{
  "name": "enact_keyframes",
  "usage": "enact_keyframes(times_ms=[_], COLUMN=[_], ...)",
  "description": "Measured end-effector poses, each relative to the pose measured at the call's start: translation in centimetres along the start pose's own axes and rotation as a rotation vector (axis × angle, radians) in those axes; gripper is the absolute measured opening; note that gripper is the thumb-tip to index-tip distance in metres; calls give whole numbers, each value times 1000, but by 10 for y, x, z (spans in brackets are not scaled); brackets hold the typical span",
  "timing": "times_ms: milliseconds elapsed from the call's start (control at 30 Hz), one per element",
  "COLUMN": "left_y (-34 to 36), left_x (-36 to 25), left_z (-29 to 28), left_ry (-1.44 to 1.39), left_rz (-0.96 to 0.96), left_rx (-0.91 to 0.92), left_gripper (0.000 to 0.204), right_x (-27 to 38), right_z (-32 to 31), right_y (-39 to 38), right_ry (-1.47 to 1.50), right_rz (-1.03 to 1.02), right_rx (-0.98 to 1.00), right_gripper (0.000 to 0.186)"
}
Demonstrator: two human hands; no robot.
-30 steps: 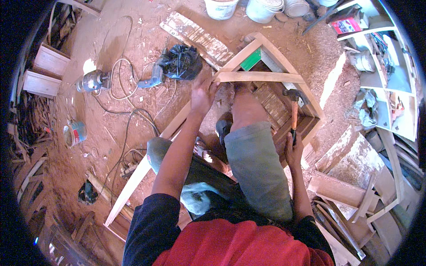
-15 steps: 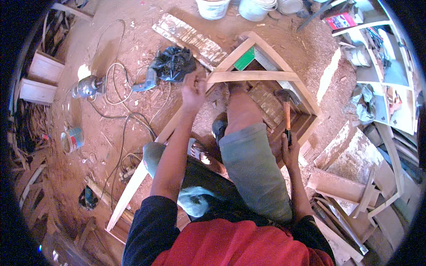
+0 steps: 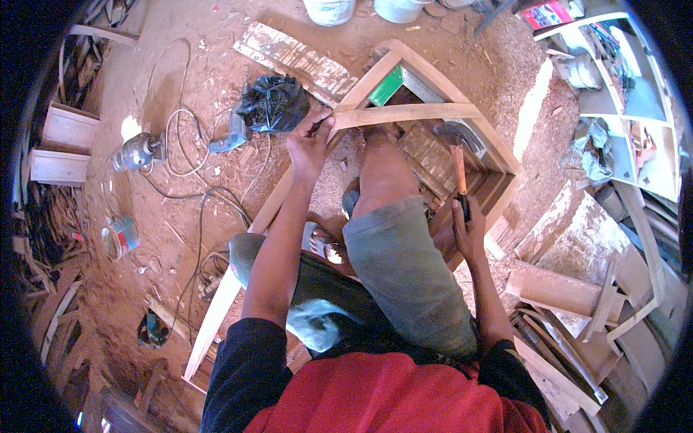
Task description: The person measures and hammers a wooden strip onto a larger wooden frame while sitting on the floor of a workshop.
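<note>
A wooden frame with a green panel in one corner surrounds my bare leg. A pale wooden slat crosses it. At the slat's left end is my left hand, fingers pinched; whatever is between them is too small to make out. My right hand grips a hammer by its handle, inside the frame's right side, head just below the slat.
A black plastic bag, a blue power tool, another tool and tangled cords lie left on the dusty floor. Behind are buckets and a board. Shelving and wood offcuts line the right.
My left hand drew slightly back from the slat's end, then returned to it with fingers pinched. My view has shifted slightly; the hammer stays in my right hand in much the same place.
</note>
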State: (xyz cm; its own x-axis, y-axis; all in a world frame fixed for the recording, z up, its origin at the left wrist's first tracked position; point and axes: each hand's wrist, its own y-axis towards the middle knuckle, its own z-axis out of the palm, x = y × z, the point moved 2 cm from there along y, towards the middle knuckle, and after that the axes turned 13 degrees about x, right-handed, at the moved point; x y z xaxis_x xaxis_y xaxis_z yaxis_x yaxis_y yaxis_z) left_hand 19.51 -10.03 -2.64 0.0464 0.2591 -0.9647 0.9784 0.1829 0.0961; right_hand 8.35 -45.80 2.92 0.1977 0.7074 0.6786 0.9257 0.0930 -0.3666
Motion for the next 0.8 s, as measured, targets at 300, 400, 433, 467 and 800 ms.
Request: enact_keyframes(times_ms=[300,400,433,467,800], left_y=[1,2,3,3,2], left_x=[5,10,13,16,7], left_z=[8,8,8,7,11], left_ry=[65,109,92,76,111], left_rz=[90,125,134,143,140], left_rx=[-25,-11,-20,-29,-11], left_gripper=[12,12,12,12,14], right_x=[32,43,48,54,80], right_z=[-3,-2,-1,1,13], right_y=[18,27,32,36,77], right_ry=[9,10,8,6,-71], right_rz=[-17,-63,-99,-135,-309], right_rx=[75,115,119,124,265], right_gripper=[37,36,34,32,33])
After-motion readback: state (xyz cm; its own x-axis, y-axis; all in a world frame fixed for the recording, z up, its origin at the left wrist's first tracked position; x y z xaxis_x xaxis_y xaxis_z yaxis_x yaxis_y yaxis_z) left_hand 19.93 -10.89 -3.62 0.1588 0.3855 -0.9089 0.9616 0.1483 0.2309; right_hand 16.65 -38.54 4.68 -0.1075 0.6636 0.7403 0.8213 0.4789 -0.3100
